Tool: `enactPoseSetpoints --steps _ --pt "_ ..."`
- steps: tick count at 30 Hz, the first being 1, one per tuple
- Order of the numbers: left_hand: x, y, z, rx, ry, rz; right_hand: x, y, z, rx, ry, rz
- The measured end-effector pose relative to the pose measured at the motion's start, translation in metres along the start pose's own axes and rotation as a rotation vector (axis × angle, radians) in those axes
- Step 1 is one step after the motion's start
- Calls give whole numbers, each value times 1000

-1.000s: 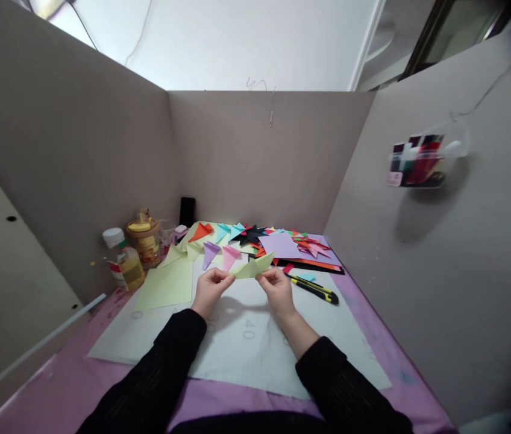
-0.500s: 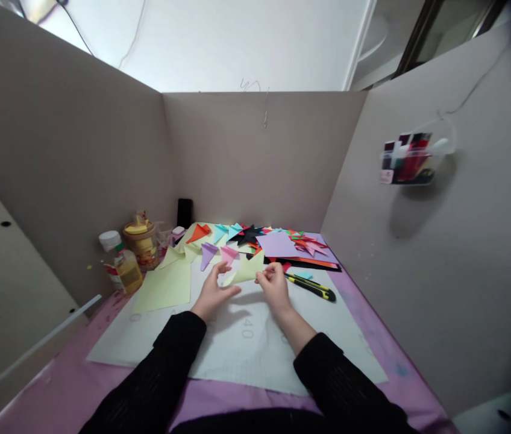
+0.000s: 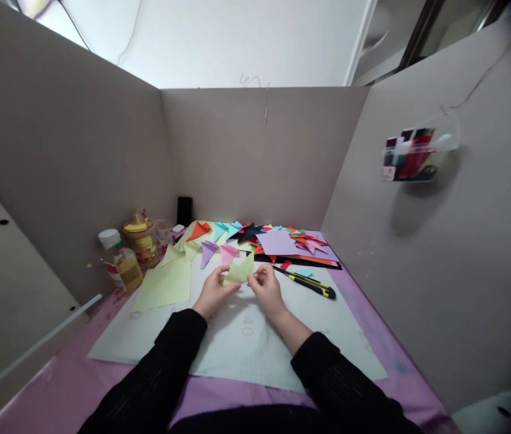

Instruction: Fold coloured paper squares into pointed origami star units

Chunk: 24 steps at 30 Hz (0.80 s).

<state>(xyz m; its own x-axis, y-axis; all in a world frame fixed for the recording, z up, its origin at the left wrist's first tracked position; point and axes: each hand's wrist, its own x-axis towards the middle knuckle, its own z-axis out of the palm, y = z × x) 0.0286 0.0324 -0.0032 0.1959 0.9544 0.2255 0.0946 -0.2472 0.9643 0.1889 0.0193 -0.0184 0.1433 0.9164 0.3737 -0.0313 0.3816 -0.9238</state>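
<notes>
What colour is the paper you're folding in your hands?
Pale yellow-green; the folded paper shows best in the head view, pinched between the left hand and right hand.

The left hand [image 3: 213, 293] and right hand [image 3: 266, 289] cover the lower edge of the green paper [image 3: 238, 271], so its fold lines cannot be read. The bottle [image 3: 122, 263] label is too small to read. The wall holder [image 3: 411, 157] is blurred, its contents unclear. Both sleeves [image 3: 156, 374] run off the bottom edge.

Utility knife [image 3: 306, 282], glue bottle [image 3: 122, 261] — purple sheet [image 3: 278, 242].
</notes>
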Motion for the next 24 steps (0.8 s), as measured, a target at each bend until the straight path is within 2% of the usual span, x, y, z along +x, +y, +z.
enactPoseSetpoints --steps 8,13,18,24 --pt "1 2 1 -68 9 -3 -6 -4 14 183 -87 109" --pt "-1 6 2 -26 7 -4 -4 0 17 136 17 141" --pt "-2 8 2 -20 14 -28 2 4 10 208 133 132" --pt "-2 4 0 46 38 -43 11 8 0 242 208 105"
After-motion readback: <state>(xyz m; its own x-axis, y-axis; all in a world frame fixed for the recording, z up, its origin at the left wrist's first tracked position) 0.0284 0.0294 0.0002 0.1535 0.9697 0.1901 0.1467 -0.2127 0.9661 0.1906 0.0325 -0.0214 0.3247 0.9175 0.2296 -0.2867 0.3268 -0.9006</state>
